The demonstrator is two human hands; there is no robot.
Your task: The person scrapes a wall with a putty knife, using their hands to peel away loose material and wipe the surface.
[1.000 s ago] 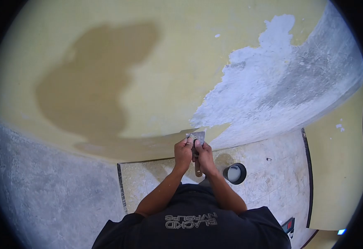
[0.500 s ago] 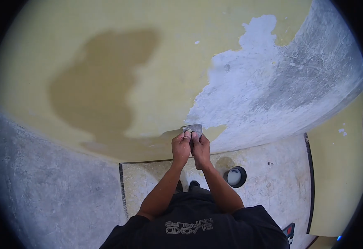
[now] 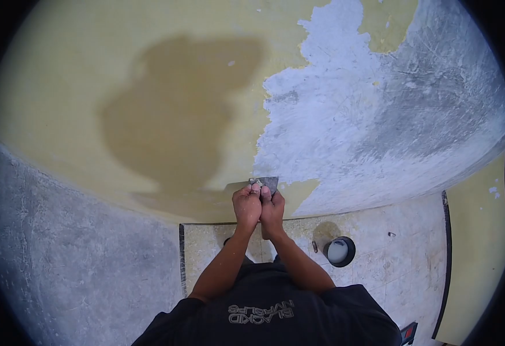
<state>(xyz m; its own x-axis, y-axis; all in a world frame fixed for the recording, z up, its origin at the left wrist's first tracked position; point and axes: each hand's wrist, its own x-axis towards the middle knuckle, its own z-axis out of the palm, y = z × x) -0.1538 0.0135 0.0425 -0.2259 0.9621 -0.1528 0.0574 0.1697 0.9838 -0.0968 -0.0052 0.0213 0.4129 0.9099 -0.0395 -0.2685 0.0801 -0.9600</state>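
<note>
Both hands are closed together on a scraper (image 3: pixel 269 183), its flat grey blade showing beyond the fingertips. My left hand (image 3: pixel 245 206) wraps it from the left, with the thumb near the blade. Pressed alongside is my right hand (image 3: pixel 272 212), gripping from the right. The handle is hidden by my fingers. The blade lies at the yellow painted wall (image 3: pixel 62 98), just below the ragged edge of a bare white-and-grey patch (image 3: pixel 321 121). Small pale crumbs sit on the blade by my thumbs.
A dark round bucket (image 3: pixel 348 252) with whitish liquid stands on the pale tiled floor (image 3: pixel 379 271) to my right. Small scraps lie near it. At lower right is a dark object with red (image 3: pixel 408 333). A grey wall (image 3: pixel 91 242) extends on the left.
The view has shifted, so the bucket and floor edges sit further right. My hands, still on the scraper, appear slightly further left and against a different stretch of the paint edge.
</note>
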